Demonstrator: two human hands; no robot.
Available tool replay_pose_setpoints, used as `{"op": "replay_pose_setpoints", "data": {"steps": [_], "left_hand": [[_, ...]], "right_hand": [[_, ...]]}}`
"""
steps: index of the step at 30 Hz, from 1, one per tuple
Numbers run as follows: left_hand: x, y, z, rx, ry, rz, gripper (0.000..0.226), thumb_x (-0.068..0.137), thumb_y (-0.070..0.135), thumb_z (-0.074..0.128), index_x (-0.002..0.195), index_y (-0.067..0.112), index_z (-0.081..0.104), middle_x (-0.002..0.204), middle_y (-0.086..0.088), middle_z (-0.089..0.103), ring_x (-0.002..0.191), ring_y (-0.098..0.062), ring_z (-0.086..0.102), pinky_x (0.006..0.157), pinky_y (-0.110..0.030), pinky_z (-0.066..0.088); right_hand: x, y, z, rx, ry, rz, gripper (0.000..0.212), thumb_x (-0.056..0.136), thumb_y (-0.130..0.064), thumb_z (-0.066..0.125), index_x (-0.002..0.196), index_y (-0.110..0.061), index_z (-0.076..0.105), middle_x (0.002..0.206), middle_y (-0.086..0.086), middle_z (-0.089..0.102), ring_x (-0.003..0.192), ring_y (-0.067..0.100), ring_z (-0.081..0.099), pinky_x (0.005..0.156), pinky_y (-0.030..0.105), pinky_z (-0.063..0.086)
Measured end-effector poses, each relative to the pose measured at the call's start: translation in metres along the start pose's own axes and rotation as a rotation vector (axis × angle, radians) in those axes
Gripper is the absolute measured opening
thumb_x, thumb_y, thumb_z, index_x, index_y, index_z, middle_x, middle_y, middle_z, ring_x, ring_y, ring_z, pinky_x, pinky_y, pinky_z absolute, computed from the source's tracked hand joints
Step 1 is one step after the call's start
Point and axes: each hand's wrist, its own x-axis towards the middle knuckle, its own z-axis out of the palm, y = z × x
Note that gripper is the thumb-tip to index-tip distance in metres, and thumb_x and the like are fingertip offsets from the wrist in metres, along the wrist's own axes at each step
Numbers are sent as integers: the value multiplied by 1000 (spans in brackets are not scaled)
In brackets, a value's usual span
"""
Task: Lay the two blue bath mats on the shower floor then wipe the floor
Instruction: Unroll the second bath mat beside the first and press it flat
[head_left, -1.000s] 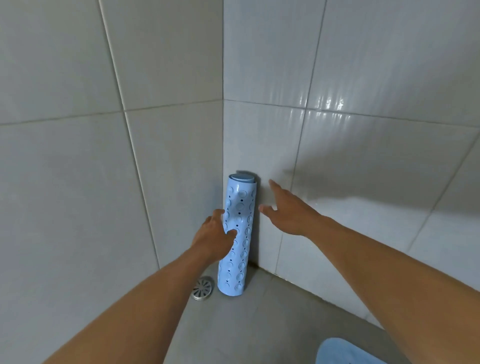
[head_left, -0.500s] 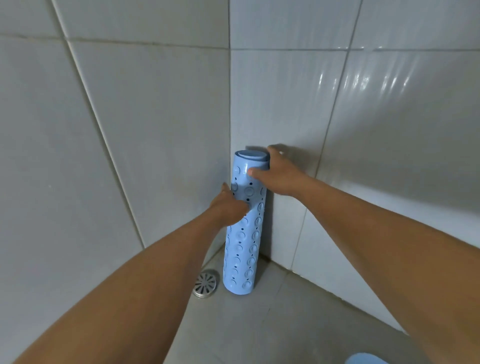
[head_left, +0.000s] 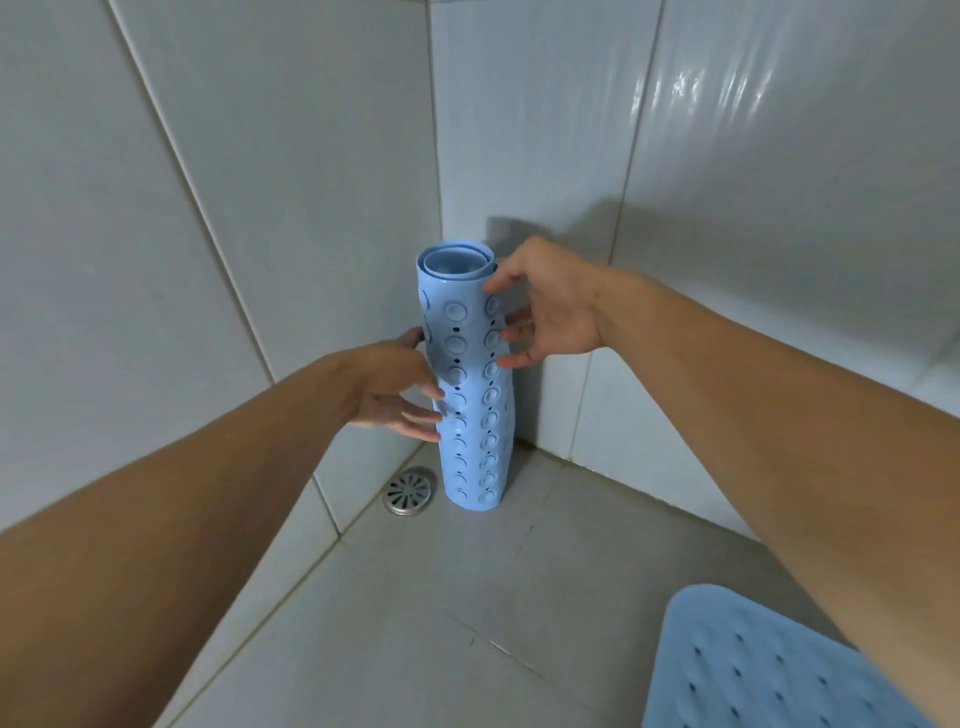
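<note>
Shower corner. The left wall (head_left: 208, 208) and the right wall (head_left: 779, 218) are faced with large, glossy, pale grey tiles divided by thin grout lines. Streaked reflections of light are seen high on the right wall. The floor (head_left: 467, 597) is laid with matt grey tiles. A round metal drain (head_left: 409, 491) is set at the left wall's foot.

Tiled walls (head_left: 311, 182) close behind rolled mat (head_left: 470, 395) — front open.
</note>
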Motion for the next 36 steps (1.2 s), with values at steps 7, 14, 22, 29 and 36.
{"op": "replay_pose_setpoints", "data": {"steps": [7,14,22,29,36], "left_hand": [[-31,-28,-9,-529,-133,-75,48,98,10,34,141,24,50,142,-30,42,107,-65,57,96,-69,46],[-46,-67,12,-494,-74,-149,48,88,7,71,134,10,56,142,-22,44,114,-52,60,87,-59,56],[-73,-118,26,-503,-195,-158,54,84,-15,56,136,-7,48,145,-27,43,116,-41,62,83,-52,59],[-104,-128,38,-535,-135,-7,50,78,-16,55,123,4,64,135,-22,54,102,-31,65,67,-38,61],[-137,-115,65,-559,-141,57,39,96,36,63,127,11,61,122,-17,59,100,-33,66,76,-47,59]], "right_hand": [[-21,37,-10,293,17,51,39,101,-45,42,126,-20,59,137,22,42,120,41,52,86,70,48],[-37,93,11,241,124,268,48,84,-32,75,124,-15,57,127,17,52,107,30,58,80,44,58],[-65,128,45,-15,-125,444,65,71,-20,63,134,-10,47,115,19,53,100,38,59,96,52,49],[-104,130,52,-64,-98,292,40,86,-10,57,126,-11,56,122,16,52,104,34,57,93,46,53],[-166,115,53,-120,-99,169,53,86,-5,55,128,-37,59,135,16,46,110,34,56,83,43,57]]}}
